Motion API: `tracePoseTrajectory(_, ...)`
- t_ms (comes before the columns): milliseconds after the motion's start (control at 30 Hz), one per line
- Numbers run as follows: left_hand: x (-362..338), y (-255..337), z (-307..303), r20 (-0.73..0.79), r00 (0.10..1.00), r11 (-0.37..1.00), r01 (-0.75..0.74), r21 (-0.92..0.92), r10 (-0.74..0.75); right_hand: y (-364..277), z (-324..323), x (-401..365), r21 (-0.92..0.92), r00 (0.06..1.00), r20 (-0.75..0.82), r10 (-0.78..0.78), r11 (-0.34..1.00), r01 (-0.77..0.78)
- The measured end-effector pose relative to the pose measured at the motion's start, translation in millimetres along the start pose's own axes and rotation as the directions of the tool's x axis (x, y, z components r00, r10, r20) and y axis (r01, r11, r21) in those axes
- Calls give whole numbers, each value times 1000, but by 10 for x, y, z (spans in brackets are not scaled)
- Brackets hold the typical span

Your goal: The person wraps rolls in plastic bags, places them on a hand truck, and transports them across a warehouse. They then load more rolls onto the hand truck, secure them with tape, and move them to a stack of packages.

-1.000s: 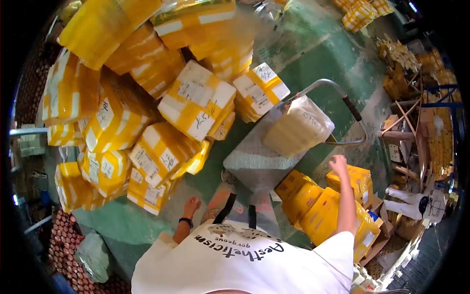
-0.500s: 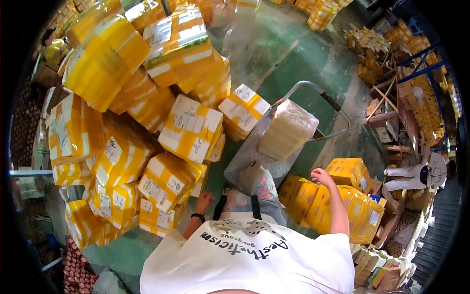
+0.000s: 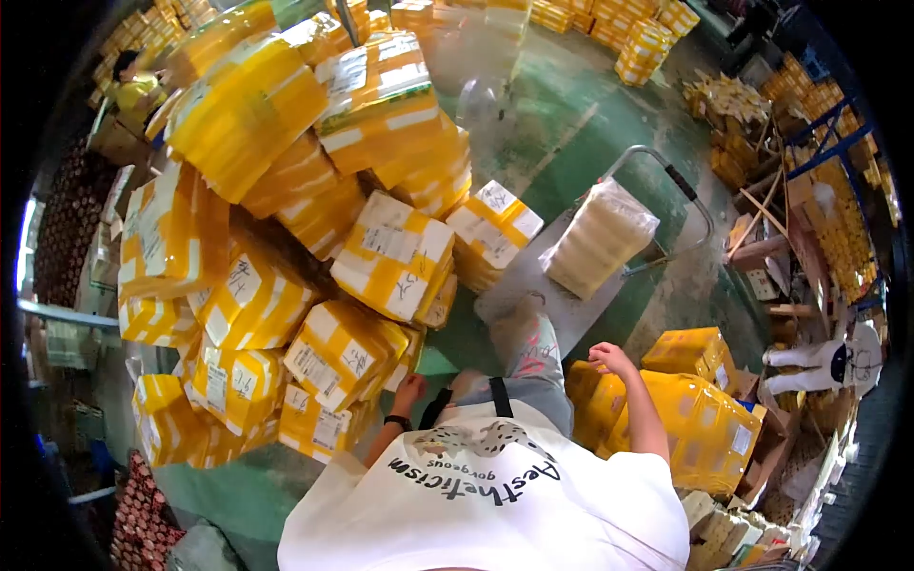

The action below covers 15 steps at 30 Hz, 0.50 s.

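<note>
My left hand [image 3: 409,388], with a dark band on its wrist, hangs beside the yellow-taped cartons, its fingers loosely bent and holding nothing visible. Nearest to it is a labelled carton [image 3: 345,354] at the pile's lower right edge. On the other side, my right hand [image 3: 612,359] is raised with half-curled fingers and nothing in it. It is in front of a large yellow-wrapped bundle [image 3: 687,419]. Ahead of my legs stands a platform trolley [image 3: 509,297], bearing one pale, plastic-wrapped box [image 3: 602,238].
A high, uneven pile of yellow-taped cartons [image 3: 248,114] fills the left side. The trolley's metal handle [image 3: 700,195] rises at its far end. A person in white [image 3: 824,364] is at the right, and another in yellow [image 3: 138,93] is at the far left. Blue racking [image 3: 838,143] stands at right.
My view has shifted, so the pile and trolley appear farther right. Both hands stay at my sides, with only slight movement. The wrapped box remains on the trolley.
</note>
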State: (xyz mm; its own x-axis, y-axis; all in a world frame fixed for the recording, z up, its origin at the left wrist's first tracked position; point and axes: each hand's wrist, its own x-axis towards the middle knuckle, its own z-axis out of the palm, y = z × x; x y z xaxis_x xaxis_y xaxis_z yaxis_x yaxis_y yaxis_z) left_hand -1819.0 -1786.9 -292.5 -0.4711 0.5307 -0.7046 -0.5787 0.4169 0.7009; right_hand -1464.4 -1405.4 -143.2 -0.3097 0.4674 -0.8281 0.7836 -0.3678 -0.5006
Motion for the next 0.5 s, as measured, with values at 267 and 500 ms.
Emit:
tracePoseTrajectory(267, -275, 304, 77, -41, 998, 993, -37, 111, 42, -106, 76, 344, 144, 997, 57, -59, 988, 51)
tracePoseTrajectory(500, 272, 333, 680, 59, 997, 991, 44, 128, -52, -450, -189, 656, 350, 976, 87, -199, 923, 157)
